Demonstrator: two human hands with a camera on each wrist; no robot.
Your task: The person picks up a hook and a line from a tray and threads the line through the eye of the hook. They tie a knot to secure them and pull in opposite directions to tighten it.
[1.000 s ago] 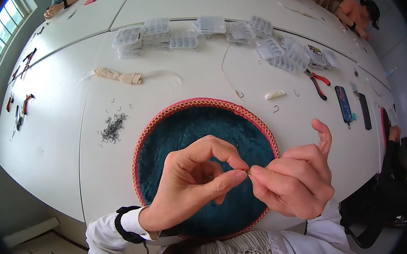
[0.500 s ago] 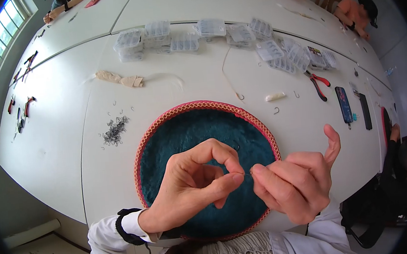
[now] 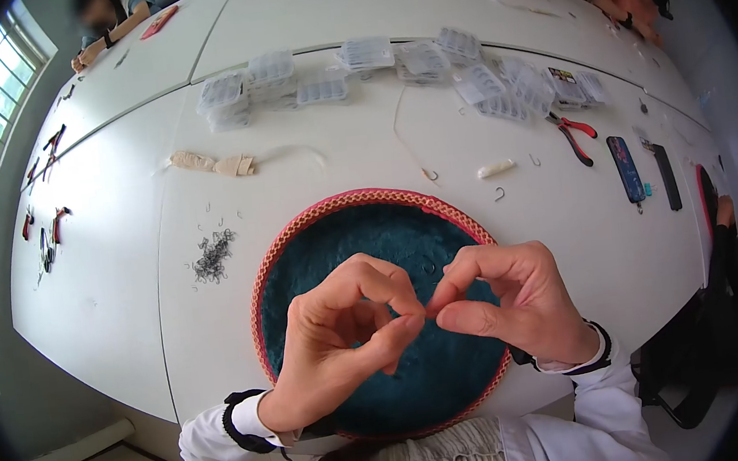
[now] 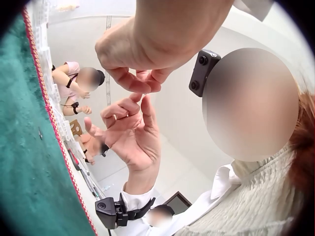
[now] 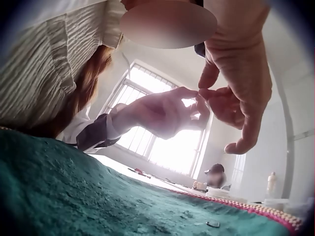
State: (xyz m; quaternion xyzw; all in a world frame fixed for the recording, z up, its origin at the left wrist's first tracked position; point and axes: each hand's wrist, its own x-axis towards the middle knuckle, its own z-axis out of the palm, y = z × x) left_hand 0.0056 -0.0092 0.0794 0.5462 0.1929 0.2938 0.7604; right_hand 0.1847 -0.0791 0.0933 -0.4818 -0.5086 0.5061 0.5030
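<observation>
Pinching a tiny thing (image 4: 144, 93), the left hand (image 3: 339, 336) holds it above the tray (image 3: 366, 197); the right hand (image 3: 522, 300) brings narrowed fingers just beside it from the right. From here I can't tell whether they grip it too, or how its length runs. I count one tray at the worktop's (image 3: 107, 282) near edge, one hook (image 3: 429, 269) showing inside, and one hook pile (image 3: 213, 256) left of it.
</observation>
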